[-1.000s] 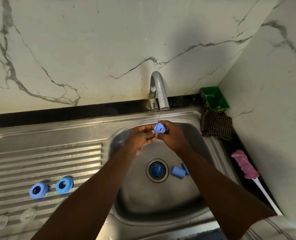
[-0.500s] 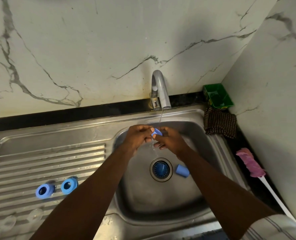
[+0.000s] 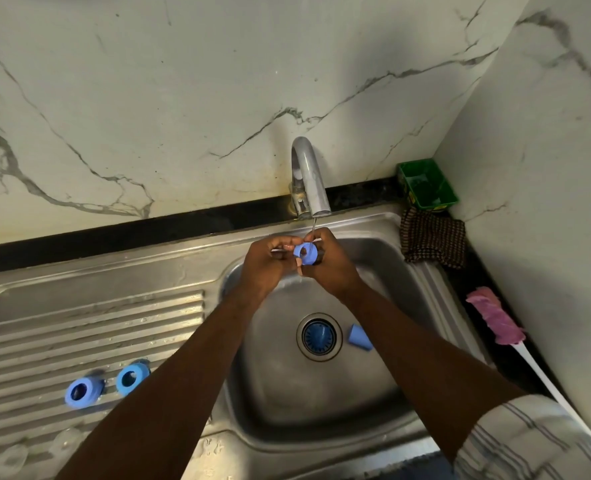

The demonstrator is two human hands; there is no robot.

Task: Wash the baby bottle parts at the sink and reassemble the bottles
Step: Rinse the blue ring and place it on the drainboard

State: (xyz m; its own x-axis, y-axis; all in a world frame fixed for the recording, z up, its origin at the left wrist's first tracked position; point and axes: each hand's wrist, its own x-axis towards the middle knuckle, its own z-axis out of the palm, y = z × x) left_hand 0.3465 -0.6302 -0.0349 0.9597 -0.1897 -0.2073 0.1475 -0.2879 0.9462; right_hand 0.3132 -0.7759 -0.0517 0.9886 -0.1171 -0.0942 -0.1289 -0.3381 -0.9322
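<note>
My right hand (image 3: 332, 270) wraps the small blue plastic cap (image 3: 306, 253), left hand (image 3: 264, 268) pinching its rim, its mouth tilted up under the curved chrome tap (image 3: 309, 174) at the steel sink's (image 3: 363, 221) back edge.

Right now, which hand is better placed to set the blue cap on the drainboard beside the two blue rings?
Likely the left hand: it also holds the blue cap, and the drainboard with the blue rings lies on its side.
</note>
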